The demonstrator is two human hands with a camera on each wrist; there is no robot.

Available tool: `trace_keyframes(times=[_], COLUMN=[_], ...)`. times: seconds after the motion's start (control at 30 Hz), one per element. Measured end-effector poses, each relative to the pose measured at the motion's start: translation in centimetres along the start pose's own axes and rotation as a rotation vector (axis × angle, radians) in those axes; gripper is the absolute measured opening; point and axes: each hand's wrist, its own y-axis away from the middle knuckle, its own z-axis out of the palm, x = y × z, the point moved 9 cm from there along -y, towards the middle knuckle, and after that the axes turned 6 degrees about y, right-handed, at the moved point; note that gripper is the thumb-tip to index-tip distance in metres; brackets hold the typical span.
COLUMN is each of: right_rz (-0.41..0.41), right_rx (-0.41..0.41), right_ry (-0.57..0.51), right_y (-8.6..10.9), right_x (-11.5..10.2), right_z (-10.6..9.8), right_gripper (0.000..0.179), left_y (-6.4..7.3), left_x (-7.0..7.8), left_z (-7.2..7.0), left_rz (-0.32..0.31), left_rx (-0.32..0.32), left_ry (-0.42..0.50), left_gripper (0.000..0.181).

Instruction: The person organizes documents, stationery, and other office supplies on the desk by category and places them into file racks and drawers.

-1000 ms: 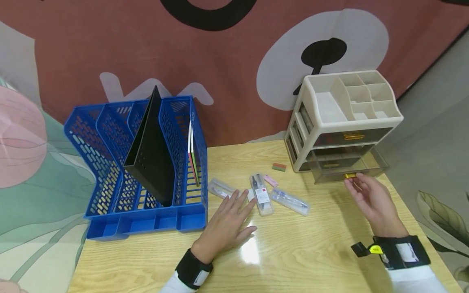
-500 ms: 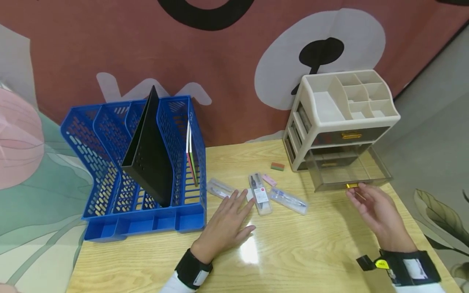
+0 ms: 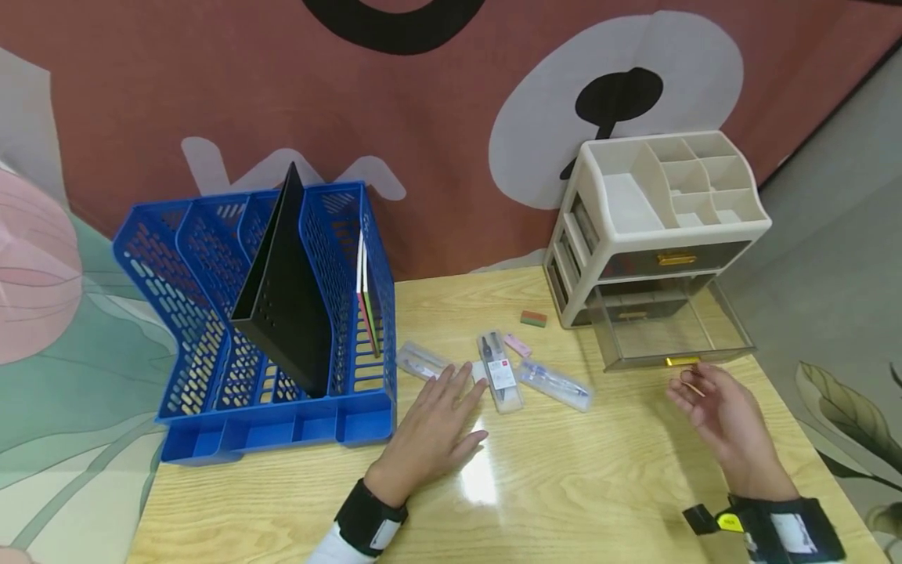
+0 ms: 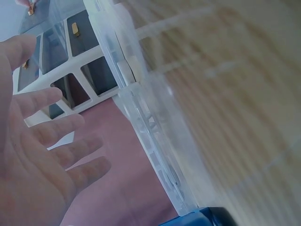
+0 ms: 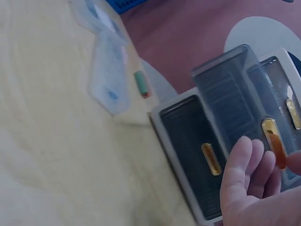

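Observation:
My right hand (image 3: 729,427) is just in front of the pulled-out clear drawer (image 3: 669,341), fingers loosely curled beside its gold handle (image 3: 681,361). In the right wrist view the fingertips (image 5: 243,143) lie below that handle, gripping nothing. The drawer belongs to a white desktop organizer (image 3: 599,235); no contents show in it. My left hand (image 3: 430,439) is spread, fingers straight, near several clear plastic pen cases. A left case (image 3: 423,361) lies beyond its fingertips, a labelled middle case (image 3: 502,374) to their right, and another case (image 3: 557,385) farther right.
A blue file rack (image 3: 282,427) on the left holds a black folder (image 3: 292,313) and thin booklets (image 3: 368,305). A pink eraser (image 3: 517,345) and a red-green eraser-like block (image 3: 533,319) lie between cases and organizer. The table's right edge is beside my right hand.
The drawer came farther out toward me with my right hand at its handle. Since then my right fingers have slipped off the handle and backed away slightly. My left hand has barely moved.

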Motion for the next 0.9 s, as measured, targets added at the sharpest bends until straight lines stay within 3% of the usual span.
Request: trace_keyframes(times=[0.17,0.27,0.4,0.6,0.9], right_rz=[0.006,-0.044,-0.092,-0.057,-0.223], right_rx=[-0.131,-0.24,-0.319,-0.245,-0.279], right_ry=[0.084,0.265,0.573,1.032,1.356], right_y=[0.6,0.6,0.4,-0.5,-2.9], right_x=[1.6,2.3,3.2,5.0,7.3], right_z=[1.5,3.3,5.5,6.6,10.6], right_gripper=[0.039,0.043,0.037,0.036,0.031], left_y=[0.2,0.3,0.3,0.3,0.6], left_x=[-0.3,-0.4,-0.7,-1.1,-1.6], left_z=[-0.3,-0.5,-0.7,-0.6,-0.9], left_rz=[-0.011,-0.011,-0.014,-0.04,-0.075], left_rx=[0.006,0.017,0.032,0.021,0.029], left_ry=[0.0,-0.009,-0.015,-0.001,0.016], left_gripper=[0.066,0.062,0.059,0.06,0.056])
